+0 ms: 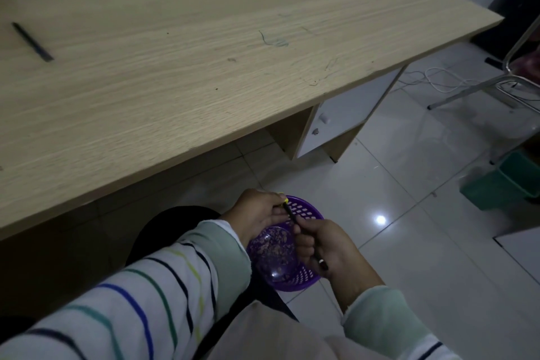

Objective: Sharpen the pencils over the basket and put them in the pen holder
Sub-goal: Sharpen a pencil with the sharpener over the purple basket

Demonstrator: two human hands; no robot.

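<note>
Dark pencil [295, 221] held by both hands above basket [306, 213].

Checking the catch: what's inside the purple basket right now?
Pencil shavings lie scattered over the bottom of the purple basket. The left hand and right hand, holding the pencil above it, hide part of the inside.

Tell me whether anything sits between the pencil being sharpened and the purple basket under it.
Nothing visible does. The dark pencil, held by the left hand and right hand, hangs directly over the purple perforated plastic basket, with open air below.
</note>
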